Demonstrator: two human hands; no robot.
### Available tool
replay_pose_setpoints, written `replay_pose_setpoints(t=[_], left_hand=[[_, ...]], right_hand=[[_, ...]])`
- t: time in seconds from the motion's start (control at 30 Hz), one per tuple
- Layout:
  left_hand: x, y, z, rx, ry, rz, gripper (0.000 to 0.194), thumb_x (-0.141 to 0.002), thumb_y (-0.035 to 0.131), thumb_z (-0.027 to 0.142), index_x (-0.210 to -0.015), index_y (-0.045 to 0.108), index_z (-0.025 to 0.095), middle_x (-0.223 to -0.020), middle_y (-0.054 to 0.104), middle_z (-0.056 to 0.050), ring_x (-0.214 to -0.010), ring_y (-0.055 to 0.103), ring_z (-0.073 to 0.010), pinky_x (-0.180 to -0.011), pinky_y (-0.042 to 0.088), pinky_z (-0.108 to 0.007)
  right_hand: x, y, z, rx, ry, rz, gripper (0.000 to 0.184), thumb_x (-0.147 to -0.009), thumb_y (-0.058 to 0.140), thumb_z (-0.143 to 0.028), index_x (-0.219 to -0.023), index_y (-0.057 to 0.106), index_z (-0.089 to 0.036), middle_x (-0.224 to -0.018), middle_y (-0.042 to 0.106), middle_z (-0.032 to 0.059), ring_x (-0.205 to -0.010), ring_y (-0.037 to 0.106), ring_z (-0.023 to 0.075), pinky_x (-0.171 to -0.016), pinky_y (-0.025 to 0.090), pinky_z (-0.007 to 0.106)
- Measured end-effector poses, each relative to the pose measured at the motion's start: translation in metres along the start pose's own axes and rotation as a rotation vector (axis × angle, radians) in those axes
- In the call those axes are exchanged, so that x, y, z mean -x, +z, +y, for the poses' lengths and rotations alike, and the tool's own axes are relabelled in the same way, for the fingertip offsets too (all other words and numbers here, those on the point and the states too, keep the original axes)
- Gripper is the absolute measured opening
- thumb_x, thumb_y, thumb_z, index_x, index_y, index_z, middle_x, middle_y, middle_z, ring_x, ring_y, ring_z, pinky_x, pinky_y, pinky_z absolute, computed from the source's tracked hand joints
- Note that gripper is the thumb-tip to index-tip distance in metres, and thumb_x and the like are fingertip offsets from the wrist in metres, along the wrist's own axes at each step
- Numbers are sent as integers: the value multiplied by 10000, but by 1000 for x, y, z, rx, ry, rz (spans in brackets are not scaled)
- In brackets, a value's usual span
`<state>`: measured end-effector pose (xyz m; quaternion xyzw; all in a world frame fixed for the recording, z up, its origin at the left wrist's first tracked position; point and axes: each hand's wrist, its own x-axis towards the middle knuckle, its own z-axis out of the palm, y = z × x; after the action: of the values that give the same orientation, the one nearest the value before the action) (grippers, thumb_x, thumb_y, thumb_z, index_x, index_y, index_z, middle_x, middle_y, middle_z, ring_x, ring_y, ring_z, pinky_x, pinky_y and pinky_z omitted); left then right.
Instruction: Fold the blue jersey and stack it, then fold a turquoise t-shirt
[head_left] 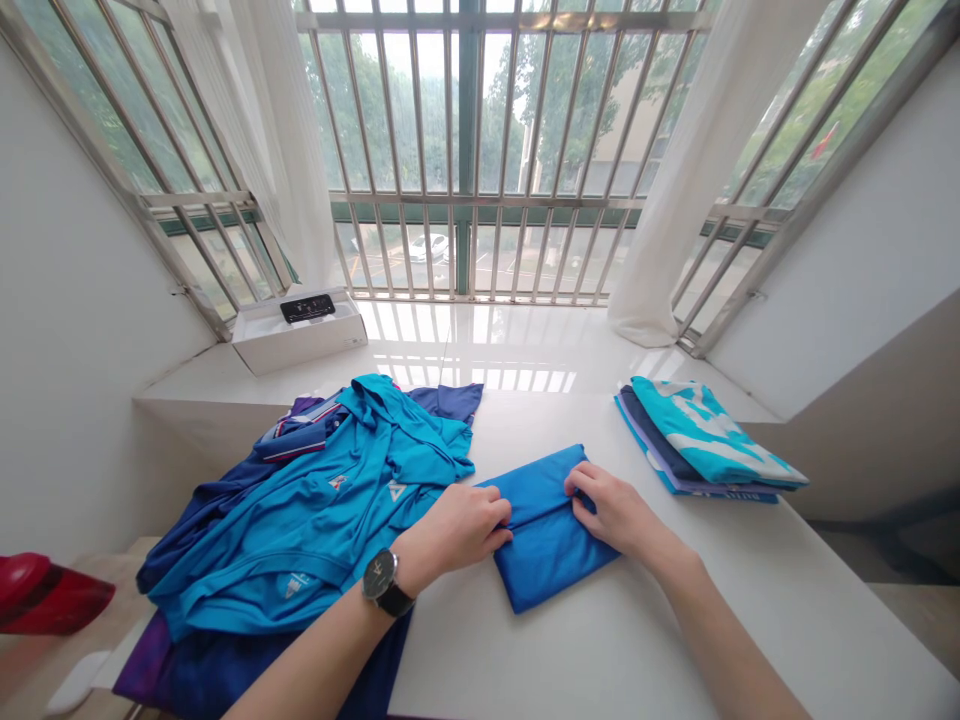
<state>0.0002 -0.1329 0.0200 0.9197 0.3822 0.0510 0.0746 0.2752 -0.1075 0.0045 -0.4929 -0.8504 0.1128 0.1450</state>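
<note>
So, where does the blue garment [551, 535] lie?

Flat on the white sill [660, 640], folded into a rough rectangle, between both hands.

Hand state?

Left hand [454, 525], wearing a black wristwatch [381, 582], sits at the fold's 9 o'clock; right hand [611, 510] sits at its 3 o'clock. Left fingers [499, 512] and right fingers [581, 485] curl over the upper flap, pressed onto the cloth. Thumbs are hidden, so pinching cannot be told.

Surroundings?

Crumpled teal polo shirts [300, 520] lie heaped at 9 o'clock, just beside the left hand. Folded printed shirts [705, 435] are stacked at 2 o'clock. A white box [298, 335] holding a black device [307, 308] stands at 11 o'clock, below the barred window [469, 130].
</note>
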Motion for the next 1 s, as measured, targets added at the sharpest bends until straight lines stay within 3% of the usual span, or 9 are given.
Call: replay_pose_setpoints(t=[0.17, 0.23, 0.4, 0.47, 0.53, 0.7, 0.77, 0.87, 1.0], left_hand=[[-2, -1, 1, -5, 45, 16, 246, -988, 501, 390, -853, 600, 209, -856, 642, -20, -789, 600, -171, -672, 425, -280], [-4, 0, 3, 1, 48, 68, 257, -994, 480, 420, -915, 615, 216, -922, 648, -36, -864, 594, -192, -765, 443, -312], [-5, 8, 12, 35, 100, 186, 335, -972, 518, 403, -1266, 529, 242, -1299, 571, -77, -1151, 531, -245, -981, 412, -394], [-5, 11, 14, 46, 145, 173, 289, -979, 504, 353, -1242, 547, 243, -1291, 582, -66, -1180, 522, -235, -1007, 405, -389], [-5, 14, 15, 59, 167, 161, 233, -983, 490, 318, -1181, 583, 237, -1253, 612, -60, -1172, 534, -222, -1010, 410, -379], [-6, 16, 14, 85, 164, 164, 213, -976, 503, 320, -1132, 620, 234, -1224, 650, -53, -1154, 562, -221, -1004, 425, -376], [-6, 16, 12, 94, 159, 164, 208, -968, 519, 324, -1123, 629, 238, -1219, 655, -52, -1150, 567, -217, -1001, 430, -370], [-6, 15, 7, 92, 143, 156, 200, -962, 529, 317, -1110, 638, 238, -1218, 654, -63, -1146, 570, -222, -993, 432, -380], [-7, 11, -2, 98, 73, 161, 218, -954, 544, 268, -1161, 606, 241, -1144, 668, -58, -1114, 577, -222, -971, 436, -372]], right_hand=[[0, -6, 4, 36, -14, 59, 171, -847, 497, -202, -800, 657, -237, -893, 677, 43, -852, 616, 200, -813, 475, 317], [1, -9, 11, 69, 11, 90, 198, -870, 487, -245, -754, 646, -237, -838, 676, 40, -820, 614, 198, -781, 459, 309], [4, -18, 31, 189, 371, 315, 312, -893, 466, -378, -624, 531, -233, -659, 622, 25, -617, 555, 179, -566, 339, 290], [4, -20, 33, 179, 444, 412, 334, -897, 459, -416, -627, 530, -233, -613, 600, 23, -578, 534, 175, -547, 321, 287], [2, -18, 30, 133, 413, 447, 331, -905, 456, -443, -677, 568, -231, -623, 610, 23, -584, 547, 173, -561, 346, 282], [0, -10, 27, 19, 166, 265, 240, -900, 486, -397, -928, 671, -247, -948, 707, 40, -727, 633, 168, -649, 442, 279], [1, -12, 33, 24, 190, 264, 237, -887, 480, -363, -916, 684, -246, -987, 714, 46, -743, 643, 174, -658, 457, 288], [4, -16, 44, 33, 300, 280, 271, -889, 464, -391, -854, 681, -233, -884, 725, 53, -700, 636, 189, -616, 448, 298], [5, -17, 49, -58, 249, 157, 310, -886, 496, -486, -873, 682, -238, -845, 730, 40, -654, 616, 178, -625, 462, 294]])
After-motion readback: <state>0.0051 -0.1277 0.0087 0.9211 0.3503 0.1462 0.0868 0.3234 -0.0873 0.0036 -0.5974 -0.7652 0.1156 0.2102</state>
